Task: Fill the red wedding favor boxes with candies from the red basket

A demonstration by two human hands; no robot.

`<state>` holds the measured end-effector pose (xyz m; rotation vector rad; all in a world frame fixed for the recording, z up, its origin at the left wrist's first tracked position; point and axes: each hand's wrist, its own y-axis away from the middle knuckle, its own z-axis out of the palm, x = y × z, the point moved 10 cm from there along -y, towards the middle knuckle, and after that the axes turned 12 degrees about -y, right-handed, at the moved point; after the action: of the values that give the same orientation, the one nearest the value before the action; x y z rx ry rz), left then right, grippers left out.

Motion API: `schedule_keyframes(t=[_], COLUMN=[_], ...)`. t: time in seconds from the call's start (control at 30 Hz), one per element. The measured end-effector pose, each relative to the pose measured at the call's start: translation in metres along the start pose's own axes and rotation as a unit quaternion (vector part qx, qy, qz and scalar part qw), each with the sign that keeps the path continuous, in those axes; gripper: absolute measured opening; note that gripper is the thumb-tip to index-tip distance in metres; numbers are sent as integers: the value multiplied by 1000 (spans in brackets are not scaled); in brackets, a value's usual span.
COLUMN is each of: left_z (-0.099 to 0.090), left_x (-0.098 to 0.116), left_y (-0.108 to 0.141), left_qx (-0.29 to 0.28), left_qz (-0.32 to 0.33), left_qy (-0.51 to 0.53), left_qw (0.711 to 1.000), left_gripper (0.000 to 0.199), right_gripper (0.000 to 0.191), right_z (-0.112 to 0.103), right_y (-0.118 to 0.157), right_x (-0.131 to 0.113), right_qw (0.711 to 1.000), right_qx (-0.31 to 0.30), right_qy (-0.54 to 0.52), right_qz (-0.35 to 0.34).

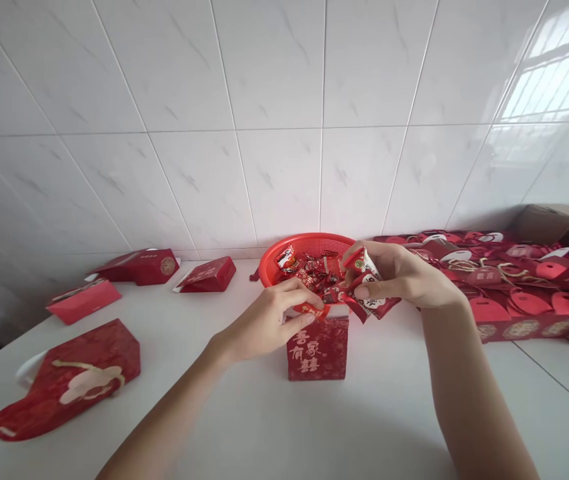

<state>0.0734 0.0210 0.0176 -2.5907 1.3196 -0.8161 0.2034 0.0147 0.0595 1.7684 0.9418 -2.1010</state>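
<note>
Bare forearms reach in from the bottom edge of the frame, 1 slanting up from lower left, the other rising steeply at lower right, toward a red gift box just below center. The person's left hand angles up and to the right, wrist nearly straight, its thumb and fingertips pinching a small orange-red packet at the top of the gift box. The right hand, slightly higher in the frame and bent inward at the wrist, curls its fingers around a cluster of red-and-white packets, the thumb pressed across the near side. The gift box stands upright on a white tabletop, pale characters on its front. Behind it at center, a red plastic basket holds a heap of wrapped sweets. At left, 4 more red boxes lie well apart, the 1 at lower left bearing a cord and pale tag. Rows of packed red boxes crowd the right side, near a brown carton at the edge. White wall tiles span the upper half, bright window light reflected at upper right.
</note>
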Motion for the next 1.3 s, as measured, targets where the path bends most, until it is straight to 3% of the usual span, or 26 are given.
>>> schedule_keyframes(t=[0.3, 0.6, 0.83, 1.03, 1.3], left_z=[-2, -4, 1, 1, 9], left_x=[-14, -7, -1, 0, -10], left_y=[-5, -1, 1, 1, 2], left_qx=[74, 105, 67, 29, -43], left_qz=[27, 28, 38, 18, 8], left_qy=[-21, -73, -109, -107, -36], left_qw=[997, 991, 991, 994, 998], left_gripper=[14, 19, 23, 24, 29], right_gripper=[23, 20, 18, 14, 13], right_z=[-6, -3, -3, -2, -6], right_y=[-14, -10, -3, -4, -5], right_x=[38, 32, 23, 30, 31], right_qw=[995, 993, 991, 984, 984], right_qx=[0, -6, -11, -6, 2], right_qy=[61, 81, 101, 139, 154], right_qz=[83, 89, 82, 110, 91])
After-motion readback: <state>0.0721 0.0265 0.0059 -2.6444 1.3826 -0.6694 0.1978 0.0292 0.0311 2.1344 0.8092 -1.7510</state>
